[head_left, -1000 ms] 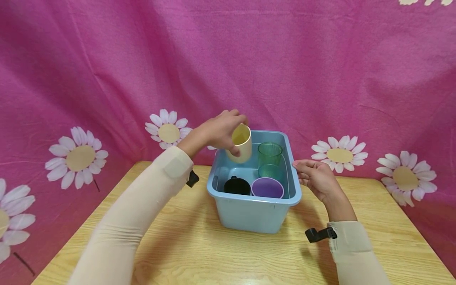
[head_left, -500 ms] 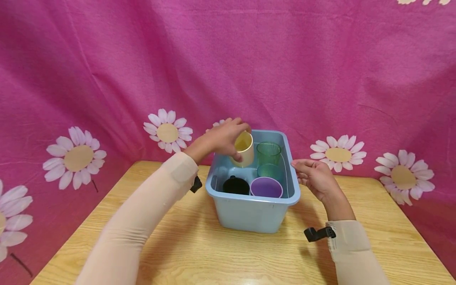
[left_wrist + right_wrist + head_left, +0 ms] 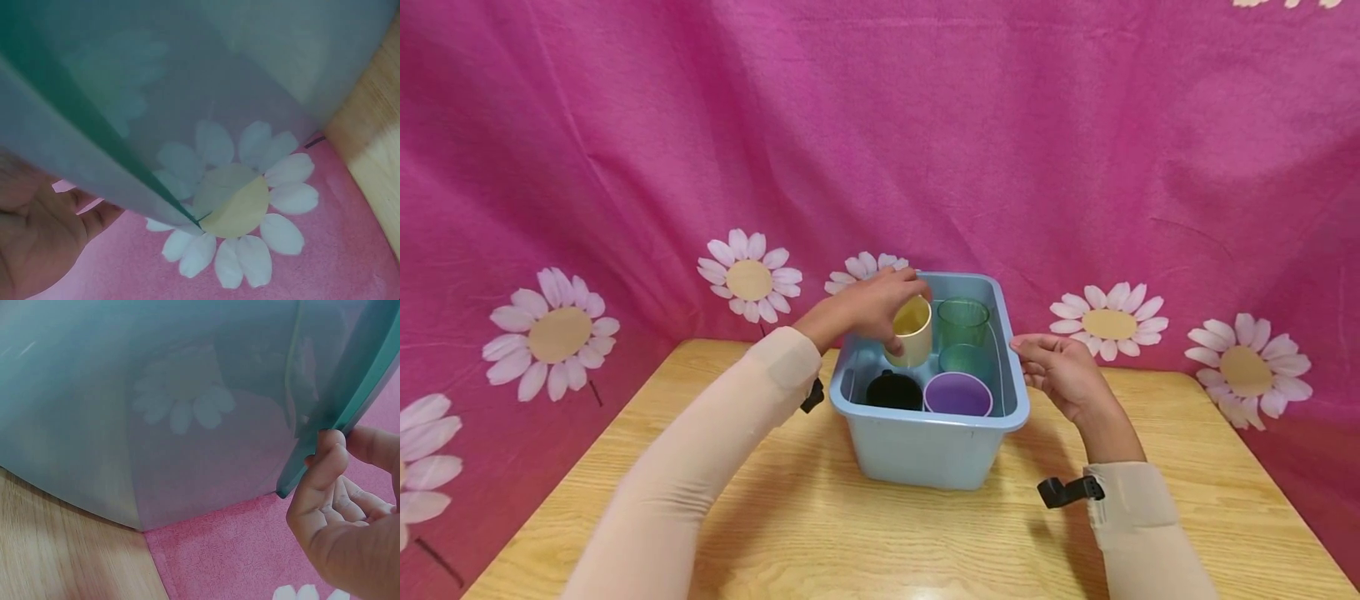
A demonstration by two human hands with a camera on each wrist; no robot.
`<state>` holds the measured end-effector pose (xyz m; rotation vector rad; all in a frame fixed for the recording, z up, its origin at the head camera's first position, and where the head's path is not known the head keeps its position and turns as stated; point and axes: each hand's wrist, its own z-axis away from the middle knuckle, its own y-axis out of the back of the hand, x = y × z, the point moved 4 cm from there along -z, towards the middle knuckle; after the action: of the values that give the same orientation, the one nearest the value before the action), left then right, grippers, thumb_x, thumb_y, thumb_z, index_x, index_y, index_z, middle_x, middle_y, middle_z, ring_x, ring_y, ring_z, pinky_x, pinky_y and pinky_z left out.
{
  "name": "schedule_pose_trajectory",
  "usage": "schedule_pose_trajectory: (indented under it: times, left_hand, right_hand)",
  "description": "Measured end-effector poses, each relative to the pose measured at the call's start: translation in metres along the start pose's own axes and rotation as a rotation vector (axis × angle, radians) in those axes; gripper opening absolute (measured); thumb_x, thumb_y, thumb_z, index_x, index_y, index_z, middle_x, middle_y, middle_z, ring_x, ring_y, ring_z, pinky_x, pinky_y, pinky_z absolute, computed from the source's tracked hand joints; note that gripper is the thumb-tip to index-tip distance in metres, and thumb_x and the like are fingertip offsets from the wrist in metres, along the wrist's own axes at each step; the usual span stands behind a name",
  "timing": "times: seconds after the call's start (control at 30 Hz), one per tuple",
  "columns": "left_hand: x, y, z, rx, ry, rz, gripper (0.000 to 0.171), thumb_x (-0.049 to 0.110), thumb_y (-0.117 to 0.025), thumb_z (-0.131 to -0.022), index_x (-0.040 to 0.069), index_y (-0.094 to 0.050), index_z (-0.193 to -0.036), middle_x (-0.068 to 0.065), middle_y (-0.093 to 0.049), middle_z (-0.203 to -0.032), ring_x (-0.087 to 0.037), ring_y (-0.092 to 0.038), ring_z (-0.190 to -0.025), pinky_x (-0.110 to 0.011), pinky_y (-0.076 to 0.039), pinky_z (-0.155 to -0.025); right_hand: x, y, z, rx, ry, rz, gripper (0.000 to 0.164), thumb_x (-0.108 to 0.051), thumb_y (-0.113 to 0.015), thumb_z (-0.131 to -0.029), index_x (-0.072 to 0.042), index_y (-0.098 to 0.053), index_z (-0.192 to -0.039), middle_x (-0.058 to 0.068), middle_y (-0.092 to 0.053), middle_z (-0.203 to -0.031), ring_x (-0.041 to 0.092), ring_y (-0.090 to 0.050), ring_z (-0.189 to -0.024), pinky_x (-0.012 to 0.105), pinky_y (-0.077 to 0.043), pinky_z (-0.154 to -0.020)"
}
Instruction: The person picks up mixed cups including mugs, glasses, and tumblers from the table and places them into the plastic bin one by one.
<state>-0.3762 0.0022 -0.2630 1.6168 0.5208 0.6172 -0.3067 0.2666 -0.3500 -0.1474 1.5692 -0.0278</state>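
My left hand (image 3: 874, 307) reaches over the left rim of a light blue plastic tub (image 3: 925, 454) and grips a pale yellow cup (image 3: 912, 346) by its upper side. The cup is mostly below rim level, its mouth up and slightly tilted. With thumb and forefinger, my right hand (image 3: 1063, 375) pinches the tub's right rim; the right wrist view shows this hand (image 3: 344, 519) on the rim (image 3: 359, 387) up close. Also inside the tub are a black cup (image 3: 893, 390), a purple cup (image 3: 958, 393) and a clear green glass (image 3: 962, 322). The tub wall hides the left fingertips in the left wrist view.
The tub stands on a light wooden table (image 3: 880, 542). Behind and beside the table hangs a pink cloth (image 3: 970, 150) printed with white daisies. A black wrist camera (image 3: 1070, 492) sits on the right sleeve, low over the table.
The left hand has lowered the yellow cup deeper into the tub, toward the black cup. My right hand keeps its pinch on the rim.
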Motion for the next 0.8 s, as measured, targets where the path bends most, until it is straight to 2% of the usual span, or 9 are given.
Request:
schedule_pose_trajectory:
  times: [0.23,0.8]
  left_hand:
    - [-0.003,-0.011,-0.004,-0.037,0.013,-0.013,0.082,0.022,-0.097,-0.067,0.022,-0.058,-0.139,-0.001,-0.051,-0.138,-0.022,-0.043,-0.125,-0.041,-0.053,-0.09]
    - [-0.009,-0.029,-0.01,-0.089,-0.051,-0.029,0.085,0.01,-0.096,-0.066,0.018,-0.057,-0.141,-0.005,-0.05,-0.142,-0.025,-0.043,-0.126,-0.04,-0.05,-0.099]
  right_hand:
    - [0.001,-0.001,-0.001,-0.005,0.014,-0.024,0.01,-0.012,-0.069,-0.098,-0.015,-0.076,-0.092,-0.001,-0.074,-0.083,0.011,-0.071,-0.073,0.024,-0.058,-0.069]
    - [0.001,-0.001,0.0,0.004,0.009,-0.003,0.007,-0.015,-0.07,-0.098,-0.015,-0.076,-0.094,-0.001,-0.075,-0.085,0.012,-0.072,-0.075,0.025,-0.059,-0.071]
